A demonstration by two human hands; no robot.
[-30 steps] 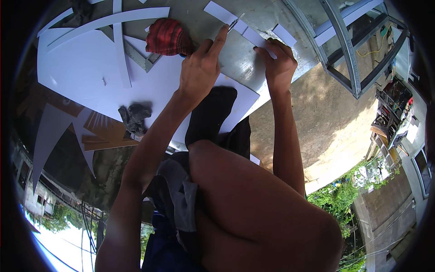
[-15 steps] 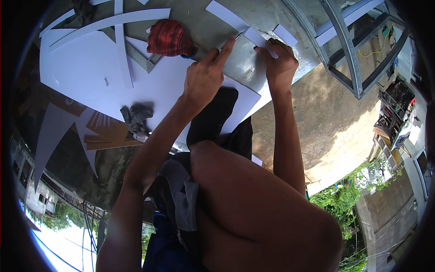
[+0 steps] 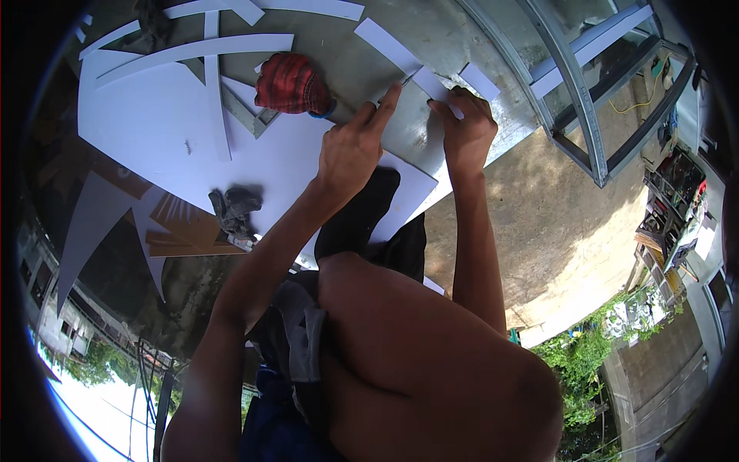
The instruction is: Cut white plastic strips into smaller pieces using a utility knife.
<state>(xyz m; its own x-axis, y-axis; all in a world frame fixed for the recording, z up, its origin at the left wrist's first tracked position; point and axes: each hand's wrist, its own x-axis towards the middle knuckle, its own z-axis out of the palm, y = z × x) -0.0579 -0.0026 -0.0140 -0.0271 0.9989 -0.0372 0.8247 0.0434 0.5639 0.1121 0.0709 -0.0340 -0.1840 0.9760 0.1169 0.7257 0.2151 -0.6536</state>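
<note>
A long white strip (image 3: 387,44) of thin sheet lies slantwise on the grey metal surface (image 3: 350,65). The strip's nearer part (image 3: 433,87) is pinched between thumb and fingers of my right hand (image 3: 468,135), with a visible break or line between the two parts. My left hand (image 3: 350,154) is closed, its index finger stretched along a thin grey-tipped tool (image 3: 407,80), mostly hidden by the fingers. That tip meets the strip at the line. Beyond my right hand lies a short white offcut (image 3: 479,81).
A large white sheet (image 3: 154,115) carries curved white strips (image 3: 208,48) and a grey cloth (image 3: 235,208). A red plaid bundle (image 3: 291,83) sits left of my hands. Grey metal frames (image 3: 566,85) stand at right. My bent leg (image 3: 431,354) fills the lower middle.
The whole view has shifted slightly, so the surface and strips sit a little lower. Both hands keep nearly the same pose on the strip and tool.
</note>
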